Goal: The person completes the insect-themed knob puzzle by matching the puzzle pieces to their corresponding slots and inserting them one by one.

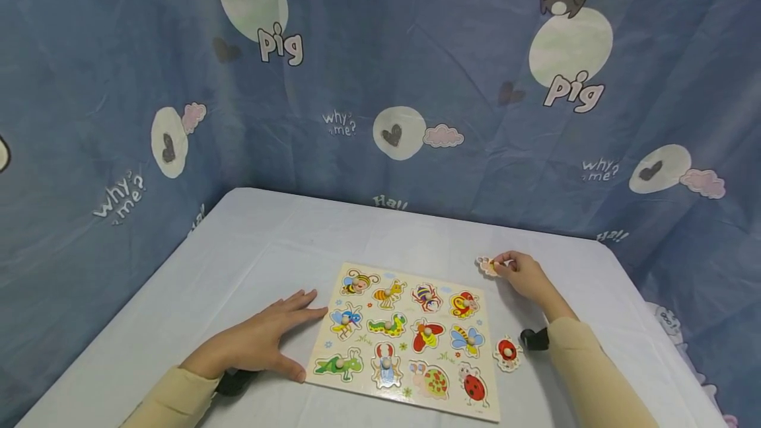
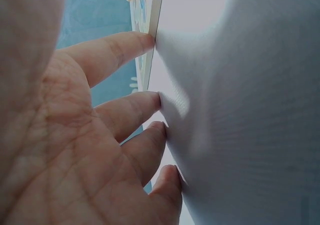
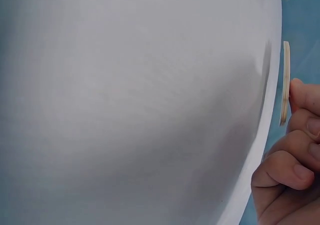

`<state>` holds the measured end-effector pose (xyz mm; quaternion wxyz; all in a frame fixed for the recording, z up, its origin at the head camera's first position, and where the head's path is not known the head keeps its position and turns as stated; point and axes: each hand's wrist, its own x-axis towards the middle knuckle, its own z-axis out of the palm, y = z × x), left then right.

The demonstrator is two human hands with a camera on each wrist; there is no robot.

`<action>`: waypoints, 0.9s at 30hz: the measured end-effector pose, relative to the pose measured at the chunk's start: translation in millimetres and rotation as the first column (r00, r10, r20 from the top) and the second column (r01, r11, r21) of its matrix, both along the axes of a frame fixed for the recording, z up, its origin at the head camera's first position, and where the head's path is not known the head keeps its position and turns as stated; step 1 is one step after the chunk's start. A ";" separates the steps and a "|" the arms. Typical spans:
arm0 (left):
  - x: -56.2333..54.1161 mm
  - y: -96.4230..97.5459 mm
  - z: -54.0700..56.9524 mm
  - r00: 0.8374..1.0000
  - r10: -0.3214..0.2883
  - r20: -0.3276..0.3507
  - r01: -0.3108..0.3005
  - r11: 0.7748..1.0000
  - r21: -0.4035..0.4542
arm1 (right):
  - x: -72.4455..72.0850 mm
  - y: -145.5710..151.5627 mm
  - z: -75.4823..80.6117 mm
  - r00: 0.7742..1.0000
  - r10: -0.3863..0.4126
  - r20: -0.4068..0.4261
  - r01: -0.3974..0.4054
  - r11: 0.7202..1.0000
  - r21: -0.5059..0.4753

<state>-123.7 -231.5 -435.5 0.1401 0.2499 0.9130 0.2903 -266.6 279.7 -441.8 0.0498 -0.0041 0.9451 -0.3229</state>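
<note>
A wooden peg puzzle board point(image 1: 407, 396) with insect pictures lies on the table. Most of its pictures are knobbed pieces; the snail picture point(image 1: 429, 380) and ladybug picture point(image 1: 473, 385) in the front row show no knob. My left hand point(image 1: 261, 339) has its fingers spread along the board's left side, with thumb and index fingertip at the edge. Beyond the board's far right corner, my right hand point(image 1: 523, 276) pinches a small puzzle piece point(image 1: 487, 266). In the right wrist view this piece point(image 3: 285, 82) appears edge-on, raised off the cloth; its picture is partly covered.
A loose ladybug piece point(image 1: 507, 354) with a knob lies just right of the board, near the right forearm. White cloth covers the table point(image 1: 285, 230). Blue printed curtain point(image 1: 357, 71) hangs behind and along the sides.
</note>
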 end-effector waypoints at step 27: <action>0.9 0.9 -0.5 1.000 0.008 0.010 -0.008 1.000 0.009 | 52.0 -0.7 16.2 0.994 0.077 -0.082 -0.083 0.994 -0.077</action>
